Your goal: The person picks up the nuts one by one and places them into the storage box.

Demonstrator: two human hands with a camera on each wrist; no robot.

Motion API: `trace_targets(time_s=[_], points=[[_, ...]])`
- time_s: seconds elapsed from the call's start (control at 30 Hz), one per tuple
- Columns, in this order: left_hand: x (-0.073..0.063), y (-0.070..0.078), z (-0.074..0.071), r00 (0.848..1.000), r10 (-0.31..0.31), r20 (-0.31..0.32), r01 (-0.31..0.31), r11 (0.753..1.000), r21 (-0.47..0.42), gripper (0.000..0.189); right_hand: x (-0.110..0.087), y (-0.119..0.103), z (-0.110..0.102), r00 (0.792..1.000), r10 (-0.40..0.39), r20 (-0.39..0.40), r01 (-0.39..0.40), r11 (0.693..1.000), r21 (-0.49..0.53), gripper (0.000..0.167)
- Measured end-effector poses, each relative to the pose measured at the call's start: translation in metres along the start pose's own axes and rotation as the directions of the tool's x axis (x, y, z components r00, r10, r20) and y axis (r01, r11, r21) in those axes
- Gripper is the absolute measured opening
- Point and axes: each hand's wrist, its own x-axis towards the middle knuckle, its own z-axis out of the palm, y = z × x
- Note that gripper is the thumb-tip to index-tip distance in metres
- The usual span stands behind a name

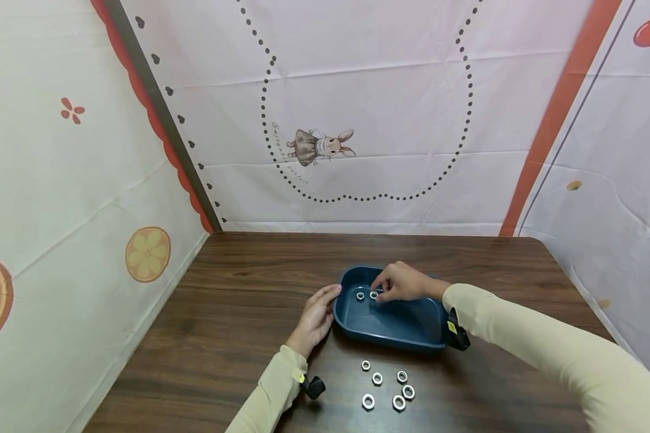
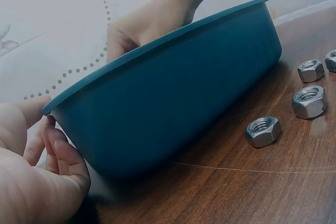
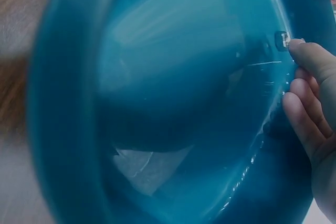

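Six metal nuts (image 2: 263, 136) lie loose on the brown wooden table (image 1: 238, 300), just off the near long side of a blue tray (image 1: 390, 342), two of them close together at the right of the group. The tray rests about midway between the table's left and right edges, short of its far edge. Inside, toward the tray's far left corner, sit two more: a resting nut (image 1: 360, 299) flat on the floor and, just to its right, a pinched nut (image 1: 374, 298) at the tips of the right hand (image 1: 404, 282). Thumb and fingers are drawn close on it, though the right wrist view is blurred and I can't say how firmly. The left hand (image 1: 315, 316) grips the rim at the tray's left end, some fingers curled beneath its lip. Beyond the table's far edge stands a pale cloth (image 1: 368, 120) with a printed rabbit (image 1: 321, 147).
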Motion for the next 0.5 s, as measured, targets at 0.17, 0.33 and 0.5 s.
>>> trace_targets(time_s=[0.17, 0.33, 0.5], points=[[0.001, -0.001, 0.000, 1.000, -0.002, -0.010, 0.002, 1.000, -0.003, 0.003, 0.002, 0.000, 0.002, 1.000, 0.003, 0.025, -0.002, 1.000, -0.030, 0.021], [0.002, -0.001, -0.001, 1.000, 0.000, -0.006, 0.000, 1.000, -0.008, 0.004, 0.003, 0.002, 0.005, 1.000, -0.003, 0.007, 0.003, 0.997, -0.072, 0.020], [0.002, -0.002, -0.001, 1.000, -0.008, -0.011, 0.008, 1.000, -0.010, 0.004, 0.005, 0.002, 0.011, 1.000, -0.004, -0.008, 0.004, 0.996, -0.094, 0.019]])
